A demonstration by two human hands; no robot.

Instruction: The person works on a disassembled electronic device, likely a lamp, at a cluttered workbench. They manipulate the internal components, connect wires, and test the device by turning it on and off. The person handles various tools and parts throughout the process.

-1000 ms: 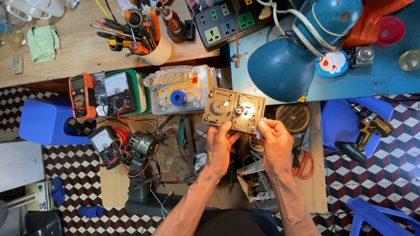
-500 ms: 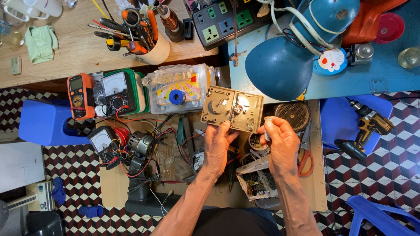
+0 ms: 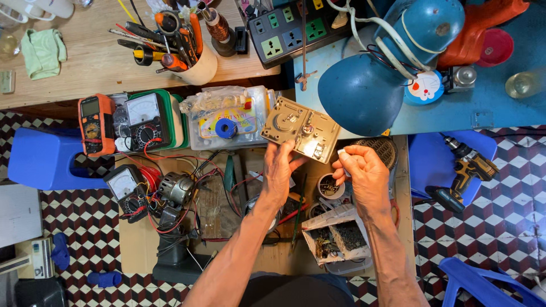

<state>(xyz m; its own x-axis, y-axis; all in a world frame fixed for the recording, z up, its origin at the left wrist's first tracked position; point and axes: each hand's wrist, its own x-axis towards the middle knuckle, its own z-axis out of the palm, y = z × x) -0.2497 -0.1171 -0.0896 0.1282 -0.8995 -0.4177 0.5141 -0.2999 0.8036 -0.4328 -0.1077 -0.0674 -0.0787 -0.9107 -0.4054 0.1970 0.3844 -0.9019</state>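
My left hand (image 3: 280, 170) holds up a beige rectangular control panel (image 3: 300, 128) by its lower edge, its round dial and small fittings facing me. My right hand (image 3: 359, 173) is just to the right of the panel, fingers curled around a small white piece pinched at the fingertips; it does not touch the panel. Below the hands lie a small round tin (image 3: 330, 186) and an open cardboard box (image 3: 336, 239) of dark parts.
A blue desk lamp (image 3: 364, 91) hangs over the blue bench. Multimeters (image 3: 98, 124), a small motor (image 3: 176, 187) with tangled wires, a clear plastic parts box (image 3: 227, 119), a tool cup (image 3: 196, 65), a power strip (image 3: 284, 34) and a cordless drill (image 3: 463, 176) surround the wooden work board.
My right hand has let go of the panel's right edge and pulled back to the right, closing on a small white piece. The left hand keeps holding the panel.
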